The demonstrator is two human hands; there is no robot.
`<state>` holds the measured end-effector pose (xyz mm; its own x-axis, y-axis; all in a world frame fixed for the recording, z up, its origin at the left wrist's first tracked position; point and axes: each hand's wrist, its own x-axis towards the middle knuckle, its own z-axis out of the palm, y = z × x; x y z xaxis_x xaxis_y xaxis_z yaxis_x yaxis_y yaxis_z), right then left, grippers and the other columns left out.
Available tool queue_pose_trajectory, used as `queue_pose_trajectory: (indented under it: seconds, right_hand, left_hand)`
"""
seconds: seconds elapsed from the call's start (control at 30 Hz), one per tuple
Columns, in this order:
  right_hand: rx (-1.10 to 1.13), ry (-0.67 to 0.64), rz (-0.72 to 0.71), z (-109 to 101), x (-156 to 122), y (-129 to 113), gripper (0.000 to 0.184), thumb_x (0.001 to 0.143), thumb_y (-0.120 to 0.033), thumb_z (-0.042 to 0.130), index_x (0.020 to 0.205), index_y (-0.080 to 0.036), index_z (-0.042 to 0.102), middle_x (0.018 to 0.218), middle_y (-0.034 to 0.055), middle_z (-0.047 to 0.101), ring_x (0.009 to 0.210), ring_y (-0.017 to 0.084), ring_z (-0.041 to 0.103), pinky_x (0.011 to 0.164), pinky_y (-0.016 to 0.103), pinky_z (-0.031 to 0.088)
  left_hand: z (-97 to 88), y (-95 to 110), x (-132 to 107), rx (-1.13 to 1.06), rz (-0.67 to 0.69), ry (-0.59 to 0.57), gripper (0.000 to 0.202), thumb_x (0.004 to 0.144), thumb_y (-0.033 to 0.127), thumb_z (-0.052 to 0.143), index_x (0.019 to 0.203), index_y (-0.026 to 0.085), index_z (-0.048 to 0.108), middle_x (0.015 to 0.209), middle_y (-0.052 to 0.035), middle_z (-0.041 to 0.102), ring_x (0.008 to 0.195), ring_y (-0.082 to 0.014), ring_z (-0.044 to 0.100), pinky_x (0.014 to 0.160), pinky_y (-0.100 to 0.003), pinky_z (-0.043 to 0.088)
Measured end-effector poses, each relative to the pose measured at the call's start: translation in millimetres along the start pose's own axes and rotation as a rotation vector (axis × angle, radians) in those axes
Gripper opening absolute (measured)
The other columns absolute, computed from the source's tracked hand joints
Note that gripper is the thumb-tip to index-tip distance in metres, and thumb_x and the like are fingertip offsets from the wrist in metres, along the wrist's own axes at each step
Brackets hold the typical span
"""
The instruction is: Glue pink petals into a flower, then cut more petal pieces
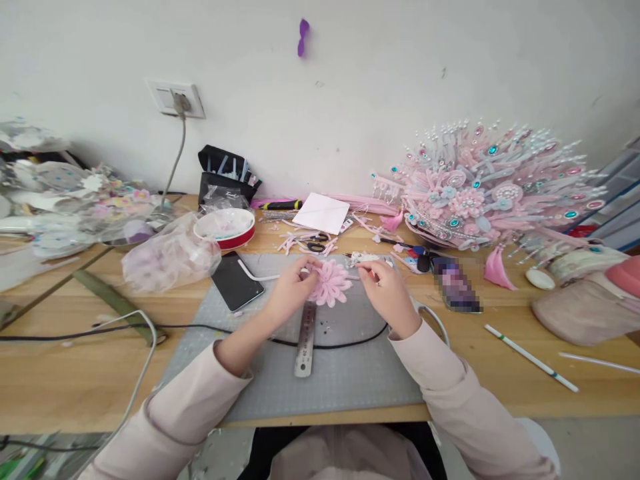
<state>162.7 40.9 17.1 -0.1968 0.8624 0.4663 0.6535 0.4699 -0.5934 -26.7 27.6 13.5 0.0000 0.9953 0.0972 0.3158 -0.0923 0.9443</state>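
A pink looped flower (330,283), fuzzy like pipe cleaner, is held up over the grey cutting mat (350,383). My left hand (295,285) is closed on its left edge, thumb and fingers pinched together. A thin white strip (260,277) sticks out to the left behind that hand. On the flower's other side, my right hand (383,287) has its fingertips pinched. A thin pale piece shows between these fingertips and the petals, too small to name. Below the flower lies a steel ruler (304,343), its upper end partly covered by petals.
Scissors (316,245) lie among pink scraps behind the mat. A dark tablet-like device (237,283) is left, a phone (456,285) right. A large beaded headdress (475,193) stands back right. A black cable (200,326) crosses the mat. A red-and-white tub (240,239) is back left.
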Motion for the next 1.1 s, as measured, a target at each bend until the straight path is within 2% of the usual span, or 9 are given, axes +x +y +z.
queue_pose_trajectory:
  seconds: [0.1, 0.2, 0.3, 0.4, 0.6, 0.73, 0.83, 0.97, 1.1]
  right_hand:
    - [-0.182, -0.164, -0.052, 5.7, -0.7, 4.4, 0.018, 0.082, -0.014, 0.048, 0.083, -0.015, 0.067, 0.085, 0.0084, 0.065, 0.084, 0.020, 0.057, 0.081, 0.035, 0.043]
    - [-0.272, -0.300, -0.163, 15.5, -5.6, 2.9, 0.020, 0.082, -0.009, 0.049, 0.089, -0.014, 0.066, 0.093, 0.0089, 0.066, 0.092, 0.020, 0.055, 0.089, 0.037, 0.038]
    - [-0.335, -0.394, -0.262, 27.2, -11.6, -1.1, 0.024, 0.085, -0.013, 0.047, 0.102, -0.017, 0.063, 0.104, 0.0088, 0.064, 0.096, 0.021, 0.053, 0.085, 0.037, 0.038]
    - [-0.380, -0.465, -0.325, 36.6, -14.0, -3.3, 0.025, 0.087, -0.019, 0.048, 0.108, -0.020, 0.061, 0.104, 0.0083, 0.063, 0.096, 0.022, 0.053, 0.080, 0.037, 0.039]
    - [-0.396, -0.507, -0.302, 40.7, -9.2, -2.3, 0.017, 0.084, -0.020, 0.052, 0.081, -0.012, 0.067, 0.083, 0.0101, 0.066, 0.087, 0.021, 0.057, 0.079, 0.034, 0.040]
    - [-0.297, -0.465, -0.175, 38.6, -9.6, -2.3, 0.011, 0.078, -0.011, 0.053, 0.084, -0.012, 0.063, 0.078, 0.0082, 0.065, 0.078, 0.019, 0.059, 0.071, 0.030, 0.042]
    - [-0.111, -0.382, -0.052, 33.1, -9.1, 0.2, 0.024, 0.073, -0.005, 0.051, 0.094, -0.014, 0.059, 0.079, 0.0047, 0.064, 0.073, 0.016, 0.059, 0.067, 0.027, 0.044]
    - [0.152, -0.211, 0.083, 15.2, -1.6, 10.6, 0.017, 0.074, -0.010, 0.049, 0.085, -0.016, 0.061, 0.079, 0.0041, 0.062, 0.071, 0.014, 0.059, 0.066, 0.026, 0.046]
    - [0.233, -0.032, 0.118, -4.4, 8.4, 20.2, 0.017, 0.075, -0.017, 0.049, 0.080, -0.018, 0.065, 0.085, 0.0049, 0.062, 0.069, 0.014, 0.059, 0.064, 0.027, 0.048]
  left_hand:
    - [-8.9, 1.5, 6.8, -0.053, -0.013, 0.063, 0.015, 0.069, 0.023, 0.048, 0.082, 0.017, 0.054, 0.059, 0.0043, 0.049, 0.048, -0.0089, 0.042, 0.046, -0.019, 0.032]
    - [-18.8, 4.9, 11.7, -0.069, -0.003, 0.178, 0.015, 0.067, 0.021, 0.049, 0.081, 0.017, 0.054, 0.061, 0.0041, 0.051, 0.049, -0.0087, 0.043, 0.047, -0.019, 0.032]
    - [-25.7, 5.7, 15.3, -0.096, 0.004, 0.272, 0.015, 0.067, 0.022, 0.051, 0.080, 0.016, 0.053, 0.062, 0.0046, 0.049, 0.048, -0.0081, 0.042, 0.047, -0.019, 0.032]
    - [-26.1, 2.5, 17.4, -0.138, 0.021, 0.294, 0.014, 0.067, 0.023, 0.052, 0.079, 0.016, 0.052, 0.068, 0.0041, 0.051, 0.053, -0.0083, 0.045, 0.051, -0.020, 0.035]
    - [-17.3, -5.9, 16.7, -0.168, 0.011, 0.233, 0.014, 0.066, 0.025, 0.053, 0.077, 0.017, 0.050, 0.071, 0.0036, 0.051, 0.059, -0.0093, 0.046, 0.056, -0.022, 0.038]
    - [-13.9, -4.5, 15.4, -0.237, -0.018, 0.203, 0.017, 0.065, 0.025, 0.055, 0.078, 0.017, 0.049, 0.069, 0.0047, 0.049, 0.056, -0.0083, 0.046, 0.055, -0.021, 0.038]
    - [-13.1, -1.7, 14.1, -0.267, -0.036, 0.201, 0.019, 0.064, 0.026, 0.056, 0.079, 0.017, 0.048, 0.069, 0.0050, 0.048, 0.057, -0.0081, 0.046, 0.055, -0.021, 0.039]
    - [-12.5, 1.3, 11.5, -0.261, -0.037, 0.195, 0.020, 0.065, 0.026, 0.056, 0.081, 0.017, 0.048, 0.072, 0.0042, 0.049, 0.059, -0.0082, 0.048, 0.057, -0.021, 0.040]
    - [-10.2, 4.6, 8.5, -0.218, -0.035, 0.186, 0.017, 0.065, 0.024, 0.055, 0.079, 0.018, 0.046, 0.068, 0.0050, 0.048, 0.055, -0.0074, 0.045, 0.053, -0.020, 0.037]
